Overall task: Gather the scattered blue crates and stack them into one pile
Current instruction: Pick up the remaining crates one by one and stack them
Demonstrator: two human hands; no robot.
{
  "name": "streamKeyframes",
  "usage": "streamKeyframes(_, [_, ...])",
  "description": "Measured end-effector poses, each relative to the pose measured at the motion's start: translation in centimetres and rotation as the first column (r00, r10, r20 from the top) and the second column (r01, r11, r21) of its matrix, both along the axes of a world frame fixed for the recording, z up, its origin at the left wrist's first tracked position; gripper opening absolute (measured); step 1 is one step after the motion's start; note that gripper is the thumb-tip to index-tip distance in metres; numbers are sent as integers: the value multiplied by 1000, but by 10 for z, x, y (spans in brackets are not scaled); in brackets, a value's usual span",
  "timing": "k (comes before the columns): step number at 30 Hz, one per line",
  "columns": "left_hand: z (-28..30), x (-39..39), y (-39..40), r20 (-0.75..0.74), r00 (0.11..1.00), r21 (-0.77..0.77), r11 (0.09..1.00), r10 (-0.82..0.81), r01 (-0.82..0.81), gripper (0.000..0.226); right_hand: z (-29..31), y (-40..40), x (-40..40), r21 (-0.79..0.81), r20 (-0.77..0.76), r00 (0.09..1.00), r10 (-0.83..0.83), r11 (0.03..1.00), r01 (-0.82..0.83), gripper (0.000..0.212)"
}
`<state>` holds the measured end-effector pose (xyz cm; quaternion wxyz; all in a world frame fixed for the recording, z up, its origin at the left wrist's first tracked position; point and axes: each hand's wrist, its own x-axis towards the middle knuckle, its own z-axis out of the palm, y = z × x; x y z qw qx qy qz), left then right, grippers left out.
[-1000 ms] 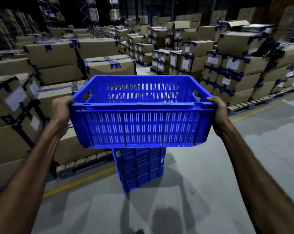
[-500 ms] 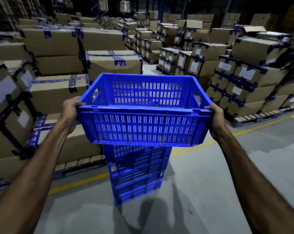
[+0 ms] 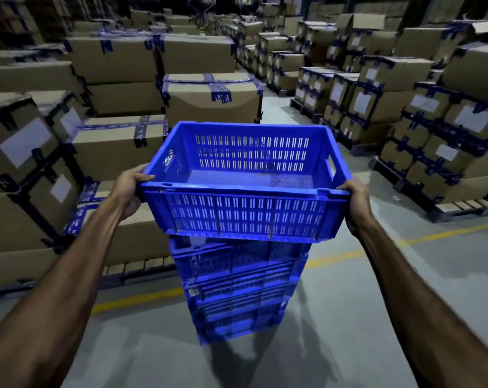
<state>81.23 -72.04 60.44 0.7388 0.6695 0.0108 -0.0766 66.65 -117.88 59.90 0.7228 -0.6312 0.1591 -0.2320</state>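
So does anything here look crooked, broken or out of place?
Slightly. The stack of crates on the floor looks uneven: its layers are twisted a little against each other rather than squared up. The crate held by the left hand and right hand looks intact and empty. Far back, one cardboard box has an open flap.

Dim overall, with a cold bluish cast. Lit from above and behind: dark shadows thrown forward across the floor (image 3: 265, 359) beneath the stacked crates (image 3: 237, 289). Far cardboard boxes (image 3: 198, 54) soft and smeared. Wide-angle bending toward the edges; black upper corners.
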Motion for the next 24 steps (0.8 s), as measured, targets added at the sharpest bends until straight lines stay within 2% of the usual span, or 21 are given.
streamKeyframes(9, [-27,36,-13,-95,992,-25,996,88,-91,45,-38,-29,66,-5,3,990,138,990,-138,33])
streamKeyframes(14, [-35,43,-10,-82,983,-14,987,161,-163,44,-56,-36,83,-27,-12,987,162,986,-162,30])
streamKeyframes(20, [-48,18,-40,21,955,-27,955,297,-296,18,-65,-39,71,-80,32,984,175,982,-172,26])
streamKeyframes(22, [-59,5,-43,6,938,-17,938,346,-346,23,-80,-34,56,-124,47,988,148,982,-141,37])
streamKeyframes(24, [-71,-8,-43,-2,939,-11,939,343,-343,29,-100,-27,40,-178,36,991,132,976,-123,38])
